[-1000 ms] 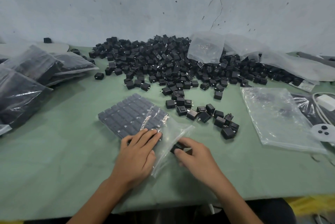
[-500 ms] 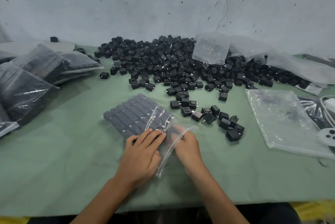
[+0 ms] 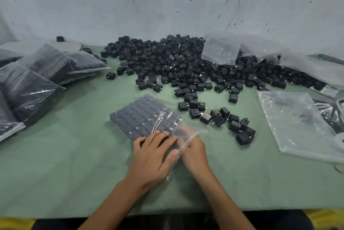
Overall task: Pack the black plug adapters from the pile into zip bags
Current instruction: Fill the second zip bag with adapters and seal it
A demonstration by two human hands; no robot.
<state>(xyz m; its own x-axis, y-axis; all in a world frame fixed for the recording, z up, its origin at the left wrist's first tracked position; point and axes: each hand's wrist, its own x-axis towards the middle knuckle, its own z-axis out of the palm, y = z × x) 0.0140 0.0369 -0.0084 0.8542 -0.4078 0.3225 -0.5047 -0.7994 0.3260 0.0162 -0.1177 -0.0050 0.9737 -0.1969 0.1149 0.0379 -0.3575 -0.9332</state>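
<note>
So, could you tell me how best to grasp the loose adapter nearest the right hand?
I'd pinch the adapter across its flat left and right faces, coming from above on the near side: bare table lies there, while neighbours crowd its far side.

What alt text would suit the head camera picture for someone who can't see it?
A person's left hand presses flat on a clear zip bag packed with rows of black plug adapters, while the right hand reaches into its open mouth. Behind, a pile of loose adapters lies on the green table.
</note>
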